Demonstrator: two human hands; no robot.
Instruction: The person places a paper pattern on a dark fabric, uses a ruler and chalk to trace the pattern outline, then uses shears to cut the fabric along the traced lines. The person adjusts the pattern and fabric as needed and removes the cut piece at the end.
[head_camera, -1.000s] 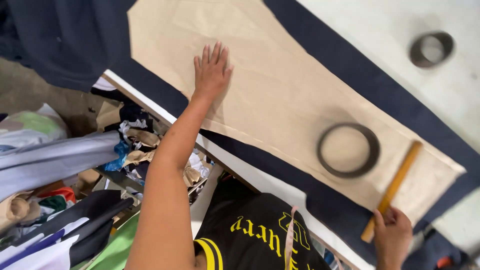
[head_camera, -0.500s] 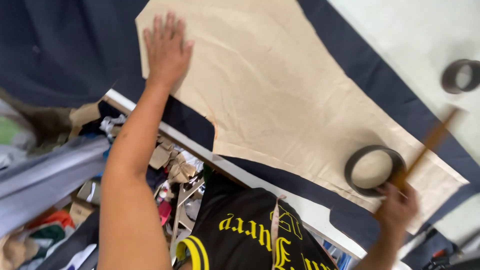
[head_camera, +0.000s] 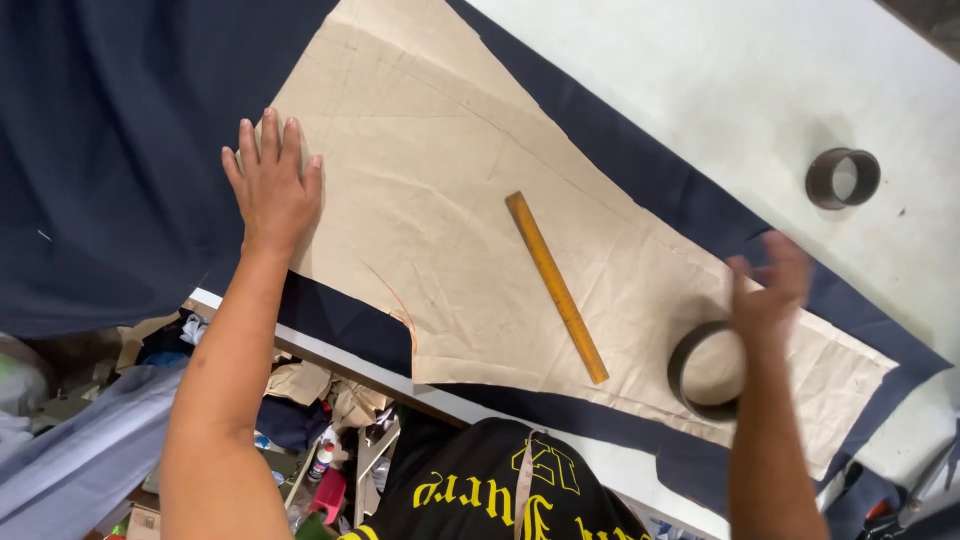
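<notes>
My left hand (head_camera: 272, 182) lies flat with fingers spread on the near-left edge of a tan paper pattern (head_camera: 470, 170), partly over the dark navy fabric (head_camera: 110, 150) beneath it. A wooden ruler (head_camera: 556, 286) rests free on the pattern, slanting from upper left to lower right. My right hand (head_camera: 768, 288) is blurred, fingers apart and holding nothing, hovering just above a dark metal ring (head_camera: 706, 369) that sits on the pattern's right end.
A second dark ring (head_camera: 843, 178) stands on the bare white table (head_camera: 720, 90) at the far right. Below the table's near edge (head_camera: 340, 352) lies a heap of fabric scraps and clutter (head_camera: 320, 420). Tools show at the lower right corner (head_camera: 915, 505).
The right hand let go of the ruler, which now lies in the middle of the pattern, and moved over the ring. The left hand stays pressed on the pattern; the view has shifted.
</notes>
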